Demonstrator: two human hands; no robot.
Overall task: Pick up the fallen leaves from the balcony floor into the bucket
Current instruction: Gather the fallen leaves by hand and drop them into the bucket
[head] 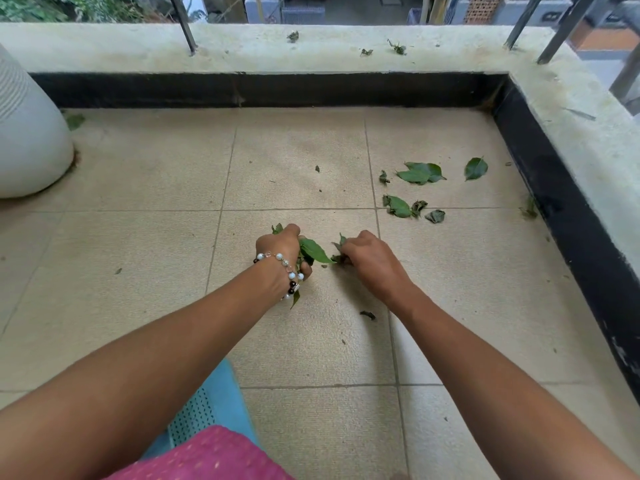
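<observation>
Mid-gather: your left hand (278, 249) gripped a leaf bunch (313, 251), right hand (363, 252) pinched leaves off the floor (138, 271). Loose leaves (419, 173) remained far right. Bucket not visible; next, probably those.

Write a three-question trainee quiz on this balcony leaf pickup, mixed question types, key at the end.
1. True or false: the left hand holds a bunch of leaves.
2. The loose leaves on the floor lie mostly: A) beside the white pot, B) toward the right-hand corner near the black skirting, C) on the blue cloth.
3. Fill in: the bracelet is worn on the ____ wrist.

Key: 1 true; 2 B; 3 left.
</observation>
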